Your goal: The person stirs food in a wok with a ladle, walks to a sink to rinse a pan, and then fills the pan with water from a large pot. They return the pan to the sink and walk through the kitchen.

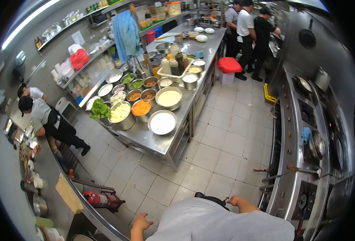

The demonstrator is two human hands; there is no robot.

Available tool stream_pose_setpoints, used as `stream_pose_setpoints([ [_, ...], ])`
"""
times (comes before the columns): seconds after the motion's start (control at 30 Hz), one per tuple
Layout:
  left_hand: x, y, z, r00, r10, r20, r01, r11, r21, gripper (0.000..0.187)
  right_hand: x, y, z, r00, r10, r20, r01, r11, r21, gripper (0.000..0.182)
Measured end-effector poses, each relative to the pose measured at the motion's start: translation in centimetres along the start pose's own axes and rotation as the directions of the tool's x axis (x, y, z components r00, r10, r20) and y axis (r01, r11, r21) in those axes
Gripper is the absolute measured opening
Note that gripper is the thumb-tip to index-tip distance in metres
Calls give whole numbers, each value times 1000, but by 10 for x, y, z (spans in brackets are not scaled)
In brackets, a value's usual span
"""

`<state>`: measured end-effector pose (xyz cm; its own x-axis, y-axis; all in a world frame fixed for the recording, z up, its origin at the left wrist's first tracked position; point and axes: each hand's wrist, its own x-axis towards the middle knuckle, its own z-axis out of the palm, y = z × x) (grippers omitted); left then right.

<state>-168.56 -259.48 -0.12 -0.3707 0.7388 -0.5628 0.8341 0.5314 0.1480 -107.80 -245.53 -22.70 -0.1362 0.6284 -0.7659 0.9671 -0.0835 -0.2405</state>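
Note:
My left hand point(142, 222) hangs low at my left side, its fingers loosely apart with nothing in them. My right hand point(234, 201) is at the front of my waist, fingers closed at the edge of a dark item point(210, 199) on my body; whether they grip a strap or something small cannot be made out. My light grey shirt point(221, 221) fills the bottom middle. Ahead stands a steel worktable point(145, 140) bearing a pot of shredded orange carrot point(141, 107), a pot of pale chopped vegetable point(120, 112), a bowl of white contents point(162, 122) and a bowl of yellow liquid point(169, 97).
Stoves with pans point(316, 143) line the right side. A fire extinguisher point(99, 198) stands by the left counter point(59, 188). People point(249, 32) work at the back right, others point(45, 116) at the left. A bin with a red cover point(229, 65) sits on the tiled floor.

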Motion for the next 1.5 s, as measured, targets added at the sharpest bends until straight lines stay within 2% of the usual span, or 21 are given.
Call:
stream_pose_setpoints([
  [0.03,7,-9,10,980,153,123,-147,987,-57,83,4,-2,-8,999,-27,-29,27,1000,4,61],
  [0.1,7,0,6,977,97,191,-66,984,-164,82,31,-1,-19,998,-45,-44,43,997,-59,61],
  [0.13,7,8,1,962,64,266,5,968,-252,80,37,-11,-31,997,-12,75,15,999,-43,64],
  [0.17,7,11,-1,962,47,268,33,958,-285,80,44,-21,-43,980,26,195,-19,999,-41,68],
  [0.3,1,17,-23,967,-109,231,197,893,-404,75,79,-60,-75,972,-135,193,192,928,-318,73],
  [0.37,3,2,-21,987,-88,132,142,862,-486,74,110,-78,-90,957,-180,226,257,887,-384,74],
  [0.47,11,-27,-25,989,-110,100,147,801,-580,71,139,-115,-113,965,-172,197,221,939,-265,64],
  [0.5,18,-41,-16,988,-147,37,141,802,-580,70,152,-128,-117,976,-154,153,178,972,-155,59],
  [0.53,26,-54,-12,984,-176,-37,124,813,-569,69,160,-141,-119,970,-156,189,192,962,-194,59],
  [0.6,43,-76,-28,972,-236,5,193,781,-594,67,180,-177,-122,992,-97,78,98,995,-19,53],
  [0.63,55,-89,-39,966,-257,25,221,772,-596,66,187,-196,-125,992,-93,89,97,995,-35,53],
  [0.77,103,-142,-74,987,-150,61,157,799,-580,64,157,-307,-158,998,-7,68,13,995,-102,50],
  [0.83,129,-174,-91,991,-118,67,135,807,-575,64,133,-381,-170,993,-84,79,87,995,-43,49],
  [0.9,160,-212,-115,995,-84,58,102,823,-559,65,179,-385,-156,986,-153,70,161,980,-114,45],
  [0.97,191,-248,-139,1000,-24,-7,17,855,-518,64,191,-427,-154,989,-145,6,145,988,58,40],
  [1.03,224,-286,-169,999,-41,28,49,871,-488,62,199,-466,-150,996,-93,-12,93,988,121,41],
  [1.1,250,-315,-207,997,-56,54,75,891,-447,61,197,-511,-148,994,-110,-21,111,993,37,44],
  [1.2,280,-345,-277,993,-87,-78,45,899,-435,60,210,-549,-126,991,-129,-33,130,991,34,48],
  [1.3,312,-370,-317,985,-137,-101,70,867,-493,61,225,-592,-115,992,-90,89,91,996,-3,49],
  [1.37,337,-397,-324,989,-118,-94,59,875,-481,60,248,-623,-104,974,-161,157,195,953,-232,47],
  [1.5,380,-429,-359,983,-184,-11,151,839,-522,60,307,-750,-115,938,-263,227,335,857,-391,48],
])
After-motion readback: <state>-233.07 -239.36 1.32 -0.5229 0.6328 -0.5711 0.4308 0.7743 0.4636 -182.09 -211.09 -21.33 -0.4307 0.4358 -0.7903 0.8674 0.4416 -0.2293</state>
